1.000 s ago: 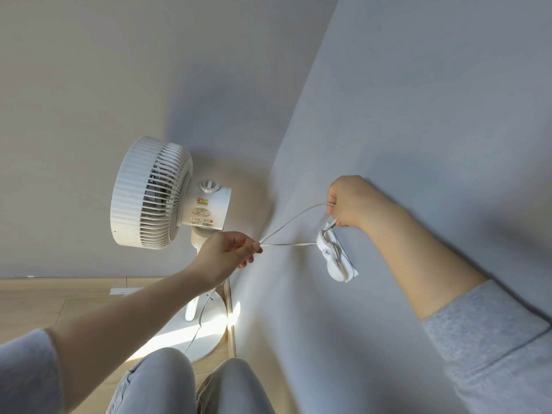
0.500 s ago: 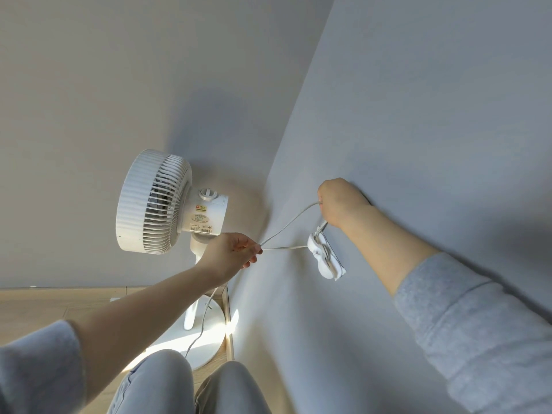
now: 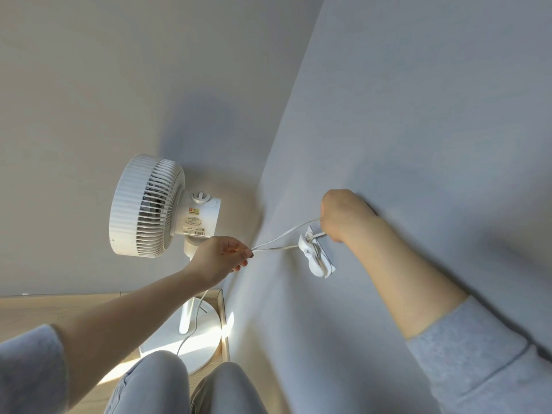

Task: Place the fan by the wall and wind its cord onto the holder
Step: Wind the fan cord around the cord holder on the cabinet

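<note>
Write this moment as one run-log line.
cord partly wound on holder | left hand pinches cord | right hand grips cord at holder | fan beside wall

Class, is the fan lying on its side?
No, the fan stands upright on its round base.

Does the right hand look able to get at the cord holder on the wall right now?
Likely yes: the right hand, gripping the cord, is against the wall just above the holder, with only the cord itself between them.
</note>
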`<state>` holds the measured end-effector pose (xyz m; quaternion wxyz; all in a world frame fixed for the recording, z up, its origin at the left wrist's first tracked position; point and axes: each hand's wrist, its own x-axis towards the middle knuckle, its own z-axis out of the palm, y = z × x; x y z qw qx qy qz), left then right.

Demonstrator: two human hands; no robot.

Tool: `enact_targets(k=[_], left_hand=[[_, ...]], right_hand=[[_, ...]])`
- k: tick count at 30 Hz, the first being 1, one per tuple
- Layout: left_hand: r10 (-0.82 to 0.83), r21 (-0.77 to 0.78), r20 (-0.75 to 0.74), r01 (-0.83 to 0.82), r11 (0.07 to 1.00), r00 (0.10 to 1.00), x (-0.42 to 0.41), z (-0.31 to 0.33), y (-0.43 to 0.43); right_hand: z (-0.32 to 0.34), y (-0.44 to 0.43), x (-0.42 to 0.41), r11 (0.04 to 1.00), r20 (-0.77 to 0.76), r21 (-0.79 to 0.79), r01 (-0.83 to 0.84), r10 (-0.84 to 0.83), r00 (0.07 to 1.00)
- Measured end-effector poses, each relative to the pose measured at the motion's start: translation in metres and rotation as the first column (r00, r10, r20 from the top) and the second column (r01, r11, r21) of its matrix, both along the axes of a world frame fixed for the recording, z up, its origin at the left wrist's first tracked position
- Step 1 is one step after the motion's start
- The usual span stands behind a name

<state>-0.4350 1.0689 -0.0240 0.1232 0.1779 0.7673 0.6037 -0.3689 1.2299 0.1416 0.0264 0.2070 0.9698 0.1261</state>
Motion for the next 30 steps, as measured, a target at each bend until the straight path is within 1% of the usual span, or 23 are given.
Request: enact_targets(k=[4, 6, 10, 13, 15, 22, 30], left_hand=[[-0.002, 0.007, 0.010, 0.002, 1.000, 1.000, 0.008, -0.003, -0.002], [0.002, 0.011, 0.017, -0.003, 1.000, 1.000, 0.012, -0.004, -0.004], [0.007, -0.027, 0.027, -0.007, 1.000, 1.000, 0.018, -0.008, -0.006], [0.017, -0.056, 0.033, -0.016, 0.998, 0.999, 0.022, -0.011, -0.008], [0.023, -0.069, 0.029, -0.021, 0.997, 0.999, 0.023, -0.012, -0.009], [0.018, -0.084, 0.019, -0.016, 0.996, 1.000, 0.025, -0.014, -0.009], [0.011, -0.102, 0.037, -0.007, 0.995, 0.999, 0.025, -0.022, -0.004]], right_hand=[[-0.012, 0.001, 0.014, 1.000, -0.050, -0.022, 0.001, -0.003, 0.999], [-0.016, 0.000, 0.028, 0.998, -0.089, -0.063, -0.018, 0.012, 0.996], [-0.034, -0.001, 0.057, 0.990, -0.108, -0.139, -0.014, -0.001, 0.994], [-0.059, 0.003, 0.067, 0.994, -0.109, -0.110, 0.005, -0.017, 0.994], [-0.073, 0.005, 0.073, 0.992, -0.120, -0.118, 0.035, -0.049, 0.991], [-0.098, -0.004, 0.091, 0.987, -0.266, -0.156, 0.022, -0.064, 0.962], [-0.115, -0.010, 0.094, 0.977, -0.231, -0.211, 0.040, -0.090, 0.969]])
